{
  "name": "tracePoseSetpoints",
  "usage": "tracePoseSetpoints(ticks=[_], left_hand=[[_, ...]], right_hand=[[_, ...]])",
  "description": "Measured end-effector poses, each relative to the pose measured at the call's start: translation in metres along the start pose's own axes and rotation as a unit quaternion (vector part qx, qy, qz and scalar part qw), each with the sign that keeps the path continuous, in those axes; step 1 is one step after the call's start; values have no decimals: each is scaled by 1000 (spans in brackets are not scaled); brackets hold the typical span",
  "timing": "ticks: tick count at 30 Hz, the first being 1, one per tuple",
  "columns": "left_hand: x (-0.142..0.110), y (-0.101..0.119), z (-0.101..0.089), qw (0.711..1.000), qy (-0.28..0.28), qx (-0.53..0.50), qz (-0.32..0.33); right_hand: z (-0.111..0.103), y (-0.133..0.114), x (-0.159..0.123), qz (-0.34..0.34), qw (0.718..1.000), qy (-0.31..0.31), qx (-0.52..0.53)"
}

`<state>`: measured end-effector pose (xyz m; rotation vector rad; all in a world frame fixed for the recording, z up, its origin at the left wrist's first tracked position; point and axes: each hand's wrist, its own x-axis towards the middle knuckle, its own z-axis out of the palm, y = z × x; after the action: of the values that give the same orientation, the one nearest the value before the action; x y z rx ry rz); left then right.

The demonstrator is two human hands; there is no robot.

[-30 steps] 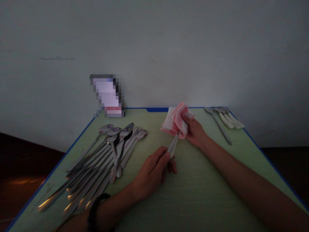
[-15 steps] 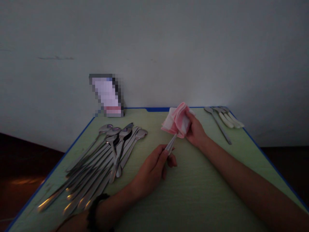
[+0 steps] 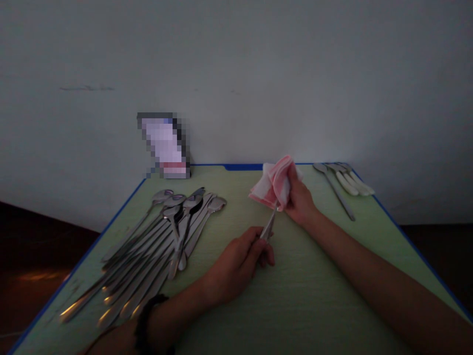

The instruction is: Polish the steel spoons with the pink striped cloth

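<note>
My left hand [image 3: 246, 259] is closed around the handle of a piece of metal cutlery [image 3: 269, 226], which slants up and away. Its far end is hidden inside a folded pink-and-white cloth [image 3: 272, 186], so whether it is a spoon or a fork does not show. My right hand [image 3: 301, 199] pinches that cloth around the hidden end, above the table. Left of my left hand lies a loose pile of metal spoons and other cutlery [image 3: 173, 231], bowls pointing away from me.
At the table's [image 3: 295, 305] far right corner lie a long metal spoon [image 3: 336, 193] and several white-handled utensils [image 3: 353, 185]. A blurred-out phone-like device [image 3: 166, 145] leans on the wall [image 3: 236, 98] at the back left. Blue edging [image 3: 244, 167] borders the table.
My left hand and the cutlery have shifted slightly right. The cloth in my right hand has turned a little and moved slightly right; the pile lies as before.
</note>
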<state>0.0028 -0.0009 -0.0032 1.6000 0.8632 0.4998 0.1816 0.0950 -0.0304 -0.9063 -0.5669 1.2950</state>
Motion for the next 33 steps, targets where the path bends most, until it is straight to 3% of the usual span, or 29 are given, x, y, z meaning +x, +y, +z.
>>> tracePoseSetpoints(ticks=[8,14,18,22,26,30,33], left_hand=[[2,-7,-3,998,24,-51,10],[4,-4,-4,998,31,-46,3],[5,-5,-5,998,33,-54,-8],[5,-3,-5,997,35,-59,-22],[4,1,-6,999,27,-45,-15],[4,-3,-8,1000,3,-27,-9],[5,-9,-9,999,-8,-31,-7]], right_hand=[[12,5,-16,-30,999,25,35],[17,15,-28,23,999,27,8],[16,18,-26,20,1000,16,-3],[6,8,-15,-68,995,6,-75],[-5,-4,-4,-176,969,25,-171],[1,-2,-5,-113,987,86,-69],[13,1,-16,-58,994,94,-4]])
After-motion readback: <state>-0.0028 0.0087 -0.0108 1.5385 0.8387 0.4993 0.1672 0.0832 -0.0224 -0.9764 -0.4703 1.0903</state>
